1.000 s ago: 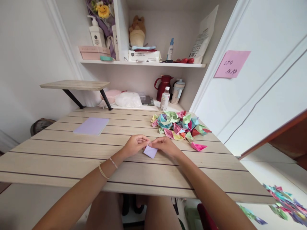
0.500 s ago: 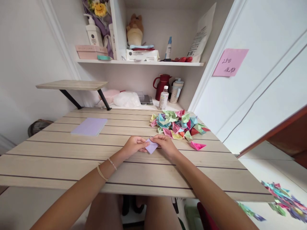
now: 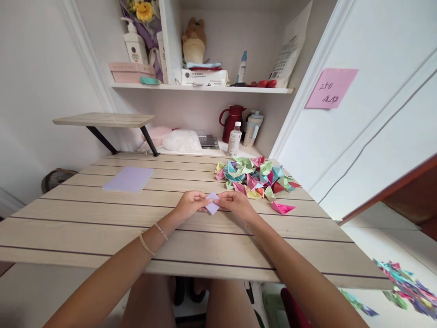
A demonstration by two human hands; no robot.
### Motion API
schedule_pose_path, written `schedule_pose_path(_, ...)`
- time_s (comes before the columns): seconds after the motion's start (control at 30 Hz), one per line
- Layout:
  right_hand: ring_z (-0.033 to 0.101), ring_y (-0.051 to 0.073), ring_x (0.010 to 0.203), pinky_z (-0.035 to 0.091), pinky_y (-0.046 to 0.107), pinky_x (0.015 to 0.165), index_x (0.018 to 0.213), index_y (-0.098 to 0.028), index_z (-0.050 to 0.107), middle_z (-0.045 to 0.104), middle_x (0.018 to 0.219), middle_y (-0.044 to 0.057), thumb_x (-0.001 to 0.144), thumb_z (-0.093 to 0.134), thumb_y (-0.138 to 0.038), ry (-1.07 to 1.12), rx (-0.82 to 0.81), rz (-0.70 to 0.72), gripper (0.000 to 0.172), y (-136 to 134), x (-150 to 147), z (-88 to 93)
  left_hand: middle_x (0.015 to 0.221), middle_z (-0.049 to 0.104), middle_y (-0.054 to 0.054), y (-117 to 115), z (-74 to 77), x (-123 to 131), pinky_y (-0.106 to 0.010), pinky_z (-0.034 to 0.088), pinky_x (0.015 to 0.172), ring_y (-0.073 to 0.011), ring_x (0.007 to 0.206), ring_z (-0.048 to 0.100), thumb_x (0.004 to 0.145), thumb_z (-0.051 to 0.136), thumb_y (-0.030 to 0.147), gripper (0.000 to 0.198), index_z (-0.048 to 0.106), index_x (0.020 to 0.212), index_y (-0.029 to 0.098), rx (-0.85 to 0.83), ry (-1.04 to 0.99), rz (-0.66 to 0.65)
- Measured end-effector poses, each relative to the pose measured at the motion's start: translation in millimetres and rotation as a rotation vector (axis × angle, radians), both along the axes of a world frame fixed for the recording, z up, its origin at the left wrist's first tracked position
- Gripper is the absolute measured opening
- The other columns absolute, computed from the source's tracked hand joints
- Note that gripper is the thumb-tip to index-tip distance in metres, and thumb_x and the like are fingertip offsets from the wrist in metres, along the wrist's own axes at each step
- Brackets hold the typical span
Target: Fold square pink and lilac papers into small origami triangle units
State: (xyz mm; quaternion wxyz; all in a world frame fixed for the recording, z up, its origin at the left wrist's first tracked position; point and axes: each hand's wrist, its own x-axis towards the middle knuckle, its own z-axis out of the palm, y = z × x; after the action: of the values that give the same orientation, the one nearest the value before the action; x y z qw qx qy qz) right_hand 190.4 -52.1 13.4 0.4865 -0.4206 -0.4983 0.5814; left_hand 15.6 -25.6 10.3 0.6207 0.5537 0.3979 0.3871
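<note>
A small folded piece of lilac paper (image 3: 212, 207), diamond-shaped from my viewpoint, is held just above the desk between both hands. My left hand (image 3: 191, 204) pinches its left corner between thumb and fingers. At the right corner, my right hand (image 3: 235, 203) grips it the same way. Behind the right hand lies a heap of folded paper boats (image 3: 254, 175) in several colours. One bright pink paper boat (image 3: 283, 208) sits apart, in front of the heap. To the far left rests a stack of lilac paper sheets (image 3: 129, 179).
The slatted wooden desk (image 3: 136, 237) carries a small raised shelf (image 3: 104, 120) on black legs at back left. A plastic bottle (image 3: 234, 139), a red jug (image 3: 232, 123) and a pale tumbler (image 3: 252, 129) stand behind the boats. More folded paper (image 3: 409, 287) lies below the desk's right side.
The lilac paper has gone from a wider shape with a downward point to a narrower diamond. My hands have drawn slightly leftward with it, still pinching. The camera view has shifted a little.
</note>
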Motion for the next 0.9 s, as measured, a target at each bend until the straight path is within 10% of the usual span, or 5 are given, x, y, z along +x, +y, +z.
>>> schedule_pose_path(0.63, 0.063, 0.018, 0.075, 0.05, 0.033, 0.075, 0.096, -0.017, 0.063, 0.067, 0.082, 0.007, 0.067, 0.061, -0.05, 0.016, 0.048, -0.053, 0.043, 3.5, -1.7, -0.6, 0.088, 0.067, -0.011, 7.8, -1.0, -6.9, -0.031, 0.051, 0.073, -0.0173, 0.076, 0.064, 0.06, 0.073, 0.022, 0.033, 0.062, 0.089, 0.01, -0.096, -0.141, 0.03)
schedule_pose_path(0.9, 0.056, 0.019, 0.072, 0.045, 0.031, 0.064, 0.084, -0.02, 0.065, 0.064, 0.08, 0.006, 0.075, 0.056, -0.035, -0.509, 0.593, -0.35, 0.02, -2.6, -7.9, -4.0, 0.083, 0.064, -0.005, 3.5, -3.0, 1.0, -0.029, 0.049, 0.075, -0.0131, 0.074, 0.06, 0.063, 0.071, 0.029, 0.028, 0.062, 0.084, 0.013, -0.01, -0.162, 0.025)
